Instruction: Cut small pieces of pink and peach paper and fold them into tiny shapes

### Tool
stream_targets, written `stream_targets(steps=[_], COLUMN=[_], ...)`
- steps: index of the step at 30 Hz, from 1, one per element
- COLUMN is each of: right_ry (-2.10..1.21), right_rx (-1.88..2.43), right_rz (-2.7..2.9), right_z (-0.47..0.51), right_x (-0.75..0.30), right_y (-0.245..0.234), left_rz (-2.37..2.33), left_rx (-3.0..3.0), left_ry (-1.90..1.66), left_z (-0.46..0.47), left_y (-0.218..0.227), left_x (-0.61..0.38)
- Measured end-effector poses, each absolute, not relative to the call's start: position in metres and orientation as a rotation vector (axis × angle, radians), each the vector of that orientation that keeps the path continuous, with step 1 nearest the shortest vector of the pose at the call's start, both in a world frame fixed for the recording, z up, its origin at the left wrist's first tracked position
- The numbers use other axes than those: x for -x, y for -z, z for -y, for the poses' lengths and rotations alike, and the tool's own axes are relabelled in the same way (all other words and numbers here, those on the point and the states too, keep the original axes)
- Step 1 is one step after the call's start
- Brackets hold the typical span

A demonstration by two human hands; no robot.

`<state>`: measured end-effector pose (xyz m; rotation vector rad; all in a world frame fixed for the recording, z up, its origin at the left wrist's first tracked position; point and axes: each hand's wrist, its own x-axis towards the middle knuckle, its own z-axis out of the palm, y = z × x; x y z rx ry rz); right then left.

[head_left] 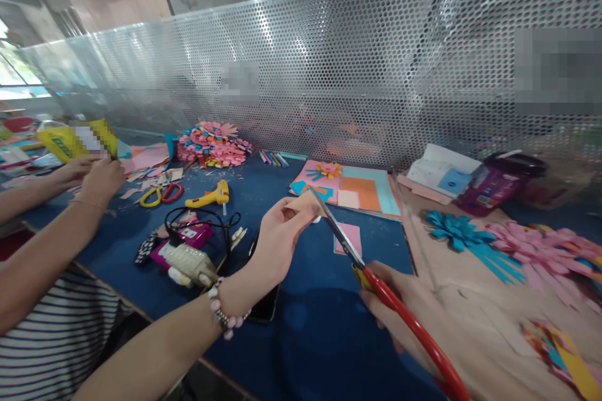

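Cutting seems in hand: the left hand (277,238) pinches tan paper (305,203) above the table (320,313), at the tip of scissors (390,299) the right hand (427,307) grips, and the next snip would call for steadiness.

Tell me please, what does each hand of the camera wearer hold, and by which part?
The left hand pinches a peach paper piece by its near edge; the right hand grips scissors by the red handle.
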<state>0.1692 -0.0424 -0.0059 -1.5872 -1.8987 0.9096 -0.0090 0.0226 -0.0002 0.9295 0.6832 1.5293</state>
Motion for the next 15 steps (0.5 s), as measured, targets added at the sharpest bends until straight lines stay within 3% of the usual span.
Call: stream_targets(steps=[15], right_ry=[-0.989], right_rx=[1.545], right_rz=[1.951], right_z=[0.0423], right_x=[-0.1727], right_y=[-0.0008], left_rz=[-0.688], left_rx=[-0.918], left_ry=[-1.507], left_z=[-0.0222], left_y=[-0.0004], left_x=[0.0095])
